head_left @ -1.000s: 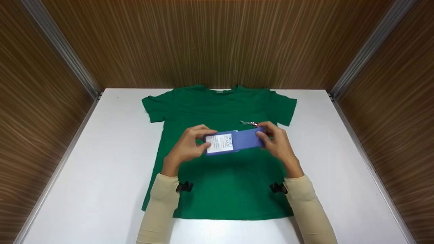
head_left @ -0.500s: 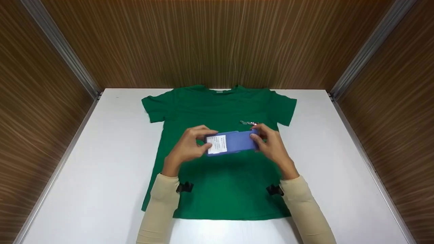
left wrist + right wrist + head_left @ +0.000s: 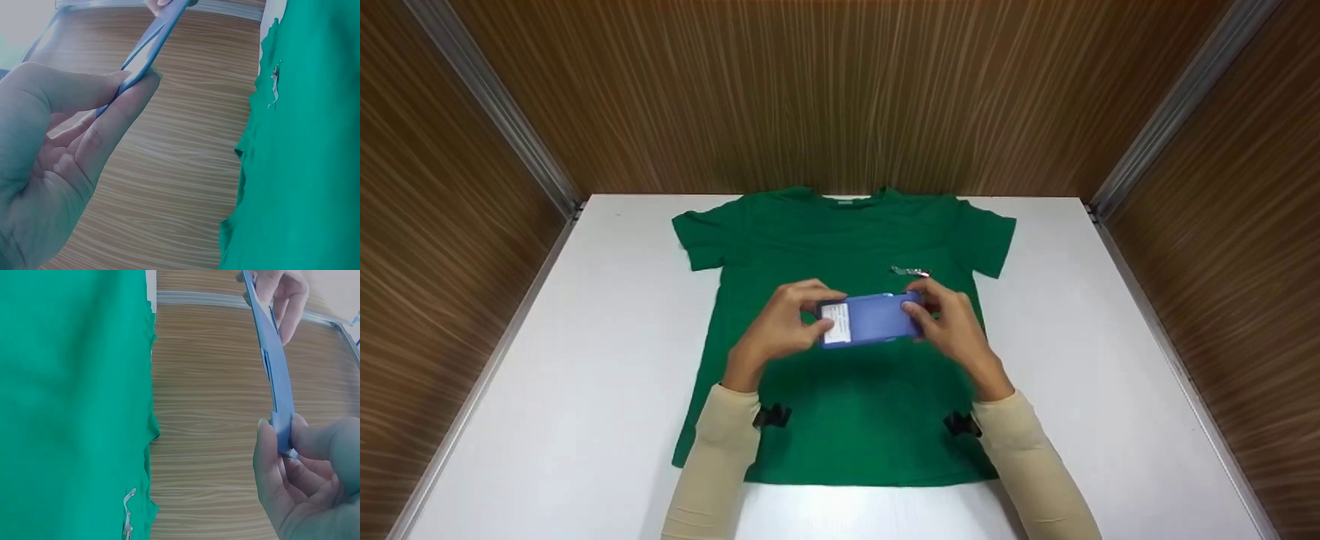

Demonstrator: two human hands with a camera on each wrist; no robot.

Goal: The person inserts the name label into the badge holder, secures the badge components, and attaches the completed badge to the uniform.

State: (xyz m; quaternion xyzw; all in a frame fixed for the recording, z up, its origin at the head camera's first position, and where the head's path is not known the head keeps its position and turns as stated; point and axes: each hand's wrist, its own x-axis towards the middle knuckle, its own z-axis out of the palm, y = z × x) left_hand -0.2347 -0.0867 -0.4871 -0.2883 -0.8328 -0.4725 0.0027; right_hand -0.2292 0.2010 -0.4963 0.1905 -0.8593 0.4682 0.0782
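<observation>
Over the shirt, both hands hold a blue ID card holder [image 3: 877, 318] between them, its long side running left to right. My left hand [image 3: 784, 322] pinches its left end between thumb and fingers, beside a narrow strip of white printed card [image 3: 838, 324]. A plain blue panel hides the rest of that card. At the other end my right hand [image 3: 956, 326] pinches the blue panel. Seen edge-on in the right wrist view, the holder [image 3: 274, 371] shows a thin gap between layers along one side. A metal badge clip [image 3: 911, 271] lies on the shirt behind the right hand.
A green T-shirt [image 3: 840, 420] is spread flat on the white table [image 3: 570, 360], collar toward the back. Wood-patterned panels [image 3: 840, 97] wall in the back and both sides, with metal strips at the corners.
My right hand has moved left, sliding the blue panel over the white card, so less of the card shows and the holder looks shorter. My left hand has stayed nearly in place.
</observation>
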